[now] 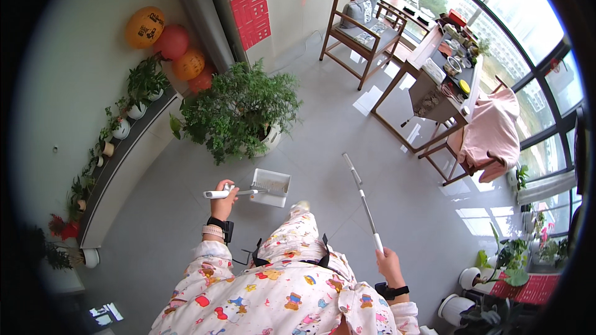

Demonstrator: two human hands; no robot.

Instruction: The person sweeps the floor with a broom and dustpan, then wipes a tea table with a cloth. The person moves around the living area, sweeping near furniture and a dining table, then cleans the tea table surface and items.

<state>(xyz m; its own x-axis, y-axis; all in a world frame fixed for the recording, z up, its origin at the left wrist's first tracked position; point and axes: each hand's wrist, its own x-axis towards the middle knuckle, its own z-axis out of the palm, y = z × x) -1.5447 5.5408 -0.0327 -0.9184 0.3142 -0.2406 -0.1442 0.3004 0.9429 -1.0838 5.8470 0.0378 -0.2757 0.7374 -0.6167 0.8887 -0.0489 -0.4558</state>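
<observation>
My left hand point(223, 205) is closed around the white handle of a long-handled dustpan point(270, 199). Its white pan, with a grey comb-like row inside, rests on the grey tiles in front of my feet. In my right hand point(390, 265) is the white grip of a broom point(367, 214). The broom's thin metal pole slants forward and left to a slim white head on the floor, right of the dustpan and apart from it. Bristles are too small to make out.
A large bushy potted plant point(239, 108) stands just beyond the dustpan. Along the left wall, a curved ledge point(127, 158) carries small pots. At the back right are a wooden armchair point(366, 31), a cluttered desk point(428, 56) and a chair draped in pink cloth point(487, 133). More plants point(512, 260) fill the lower right.
</observation>
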